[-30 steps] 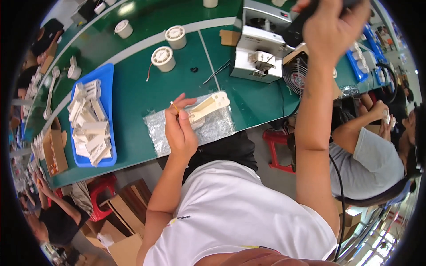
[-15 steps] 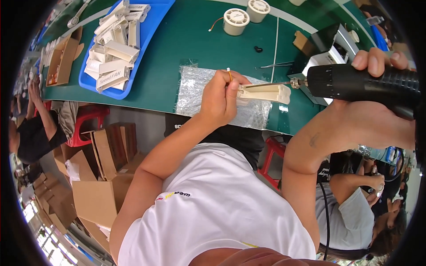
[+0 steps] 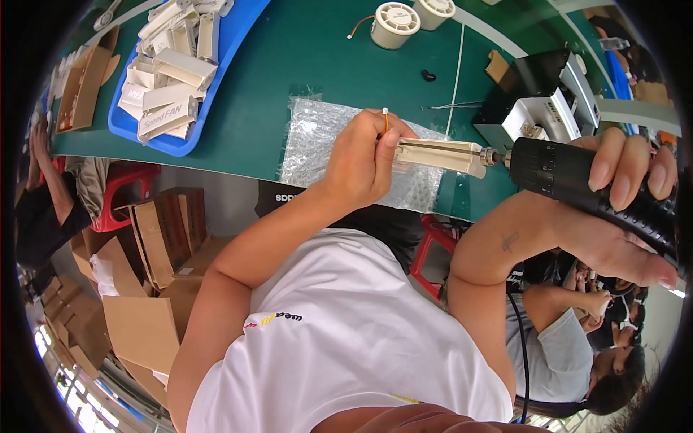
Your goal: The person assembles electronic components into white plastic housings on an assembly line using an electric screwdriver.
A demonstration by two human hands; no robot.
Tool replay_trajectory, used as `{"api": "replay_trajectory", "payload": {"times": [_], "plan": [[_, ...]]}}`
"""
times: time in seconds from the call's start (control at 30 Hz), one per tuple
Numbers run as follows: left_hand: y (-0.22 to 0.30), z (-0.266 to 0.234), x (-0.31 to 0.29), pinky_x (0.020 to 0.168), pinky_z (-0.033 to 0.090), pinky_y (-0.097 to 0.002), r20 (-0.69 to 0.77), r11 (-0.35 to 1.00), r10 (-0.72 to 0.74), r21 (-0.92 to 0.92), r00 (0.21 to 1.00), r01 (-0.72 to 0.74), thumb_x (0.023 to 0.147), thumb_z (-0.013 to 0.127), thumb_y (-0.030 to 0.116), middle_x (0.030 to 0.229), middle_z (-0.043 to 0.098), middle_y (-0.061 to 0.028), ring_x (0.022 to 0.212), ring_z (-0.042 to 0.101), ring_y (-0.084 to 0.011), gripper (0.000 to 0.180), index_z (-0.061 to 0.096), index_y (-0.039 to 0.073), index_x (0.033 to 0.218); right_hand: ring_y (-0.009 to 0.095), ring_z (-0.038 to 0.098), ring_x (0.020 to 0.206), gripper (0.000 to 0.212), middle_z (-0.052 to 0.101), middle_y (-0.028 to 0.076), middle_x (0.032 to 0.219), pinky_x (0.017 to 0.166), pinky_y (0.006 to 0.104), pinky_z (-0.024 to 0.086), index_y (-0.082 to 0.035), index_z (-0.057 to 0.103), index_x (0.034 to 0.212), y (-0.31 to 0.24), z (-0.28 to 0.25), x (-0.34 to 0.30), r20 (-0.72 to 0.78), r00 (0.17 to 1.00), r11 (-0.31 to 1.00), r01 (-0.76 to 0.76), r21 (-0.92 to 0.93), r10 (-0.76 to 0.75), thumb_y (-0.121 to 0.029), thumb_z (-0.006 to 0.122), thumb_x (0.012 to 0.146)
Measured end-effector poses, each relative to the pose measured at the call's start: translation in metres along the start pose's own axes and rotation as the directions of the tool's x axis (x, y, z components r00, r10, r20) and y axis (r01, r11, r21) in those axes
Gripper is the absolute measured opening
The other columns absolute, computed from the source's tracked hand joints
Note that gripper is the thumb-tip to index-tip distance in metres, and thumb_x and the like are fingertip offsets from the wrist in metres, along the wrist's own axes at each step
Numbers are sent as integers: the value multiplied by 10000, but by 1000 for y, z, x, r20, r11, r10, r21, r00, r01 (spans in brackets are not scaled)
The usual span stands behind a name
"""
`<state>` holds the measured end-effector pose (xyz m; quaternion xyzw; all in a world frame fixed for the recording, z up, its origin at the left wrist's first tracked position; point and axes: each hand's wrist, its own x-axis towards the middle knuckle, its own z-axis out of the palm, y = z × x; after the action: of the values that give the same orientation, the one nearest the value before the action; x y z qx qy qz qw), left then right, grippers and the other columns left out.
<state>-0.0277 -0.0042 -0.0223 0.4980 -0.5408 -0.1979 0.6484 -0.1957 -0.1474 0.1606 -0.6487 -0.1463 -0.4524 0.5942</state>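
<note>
My left hand is closed around one end of a narrow white plastic housing, held above the bubble wrap. A thin orange wire with a white plug sticks up by my thumb and fingers. My right hand grips a black electric screwdriver, which lies nearly level on the right. Its long thin bit runs lengthwise along the housing's open channel toward my left fingers. Those fingers hide the bit's tip, and I cannot see a screw.
Under my left hand lies bubble wrap on the green table. A blue tray of white housings stands left, beside a cardboard box. Two round white fan units stand far back; tweezers and a black box are right.
The screwdriver has shifted, its front end now tilted up and its chuck close to the housing's right end. The bit reaches further along the channel. My view has shifted slightly.
</note>
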Motion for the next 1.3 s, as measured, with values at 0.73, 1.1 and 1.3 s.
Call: {"api": "replay_trajectory", "payload": {"times": [0.73,1.1,1.3], "plan": [[12,1,9,865,469,-355,164,986,-165,68,973,155,998,408,87,1120,640,-194,962,611,-259,130,502,-2,1008,86,564,501,257,581,43,739,411,215,483,-43,529,1145,-51,-29,27,-102,796,230,48,-972,-597,-255,578,1008],[10,0,15,1045,399,-446,177,993,-112,-21,978,118,1017,364,143,1148,624,-190,1235,537,-386,360,662,-53,1060,300,584,531,332,633,219,808,486,403,533,8,455,1107,-63,-53,-2,-418,773,573,-87,-815,-477,-277,571,983],[10,-5,13,1049,399,-444,126,995,-96,-21,987,99,1026,367,156,1153,629,-185,1231,540,-369,370,668,-59,1056,99,568,518,257,594,50,738,439,224,473,-66,534,1048,-33,-23,20,-331,711,305,-171,-937,-620,-315,582,1006]]}}
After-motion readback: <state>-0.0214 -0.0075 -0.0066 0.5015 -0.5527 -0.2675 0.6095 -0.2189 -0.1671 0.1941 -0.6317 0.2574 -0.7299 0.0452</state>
